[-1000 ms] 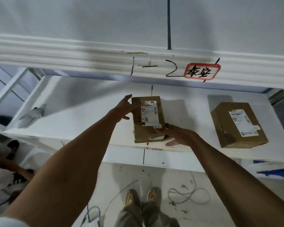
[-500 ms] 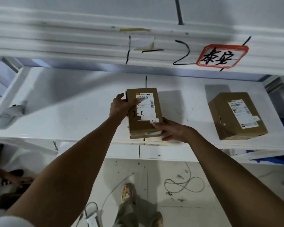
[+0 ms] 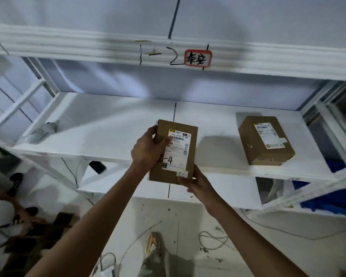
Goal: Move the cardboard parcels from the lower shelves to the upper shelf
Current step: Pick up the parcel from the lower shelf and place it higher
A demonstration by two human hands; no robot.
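A white shelf unit (image 3: 108,124) fills the view, its upper beam (image 3: 68,45) marked "1-2" in black beside a red-bordered label (image 3: 198,58). On the lower shelf board, to the right, a cardboard parcel (image 3: 265,139) is seen resting with its white label up. A second, flatter parcel (image 3: 174,152), marked "-4" on its label, is held over the shelf's front edge; whether it touches the board cannot be told. It is grasped on its left side by the left hand (image 3: 148,149), thumb laid across the label, and gripped at its near right corner by the right hand (image 3: 196,183). A shoe (image 3: 151,243) is seen on the floor below.
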